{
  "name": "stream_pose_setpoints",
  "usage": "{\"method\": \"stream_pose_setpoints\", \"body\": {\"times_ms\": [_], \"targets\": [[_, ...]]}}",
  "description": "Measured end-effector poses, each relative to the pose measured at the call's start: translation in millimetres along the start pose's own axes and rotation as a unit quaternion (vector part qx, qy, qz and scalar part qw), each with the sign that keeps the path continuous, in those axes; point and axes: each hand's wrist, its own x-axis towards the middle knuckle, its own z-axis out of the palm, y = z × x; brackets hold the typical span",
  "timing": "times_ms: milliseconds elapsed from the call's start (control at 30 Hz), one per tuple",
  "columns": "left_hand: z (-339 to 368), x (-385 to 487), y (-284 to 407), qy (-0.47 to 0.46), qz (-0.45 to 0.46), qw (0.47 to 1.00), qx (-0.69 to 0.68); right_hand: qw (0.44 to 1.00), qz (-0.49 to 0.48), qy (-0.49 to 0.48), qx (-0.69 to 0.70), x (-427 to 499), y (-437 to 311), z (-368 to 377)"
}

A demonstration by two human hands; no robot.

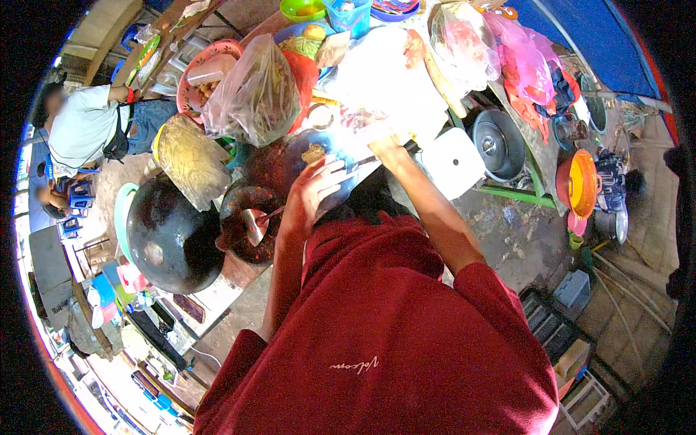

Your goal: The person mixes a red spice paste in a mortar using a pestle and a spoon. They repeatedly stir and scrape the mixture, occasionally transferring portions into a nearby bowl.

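Observation:
My left hand [317, 185] is raised at the near edge of the work surface, fingers spread, beside a small brown lump [312, 154]. My right hand [387, 148] reaches onto the brightly lit surface, next to a pale reddish heap [363, 118] that glare partly washes out; whether its fingers hold anything cannot be told. Below and left of my left hand sits a dark stone mortar [234, 217] with red residue and a metal utensil [255, 225] in it. A clear plastic bag of food [258, 92] stands beyond, near a pink basin [198, 60].
A large black rounded vessel [174, 239] and a worn wooden board [193, 157] are at left. At right are a white plastic stool [454, 163], a metal basin [497, 144] and an orange basin [582, 185]. Another person [87, 125] stands at far left.

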Motion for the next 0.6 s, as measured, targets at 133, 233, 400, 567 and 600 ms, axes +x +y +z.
{"method": "stream_pose_setpoints", "body": {"times_ms": [133, 233, 400, 567, 600], "targets": [[-15, -21, 6, -0.004, 0.041, 0.999, 0.003, 0.999, 0.048, 0.008, -0.001, -7, -13, -19], [-29, -35, 11, 0.016, 0.074, 0.995, 0.063, 0.984, 0.147, -0.079, -0.069, -21, -35, -47], [-54, -47, 13, 0.166, 0.127, 0.978, 0.009, 0.97, -0.009, 0.235, -0.058, -79, -85, -57], [-90, -85, 28, 0.25, 0.237, 0.938, 0.035, 0.964, 0.112, 0.234, 0.058, -148, -134, -25], [-101, -93, 33, 0.261, 0.242, 0.934, 0.03, 0.969, 0.097, 0.221, 0.053, -158, -144, -16]]}}
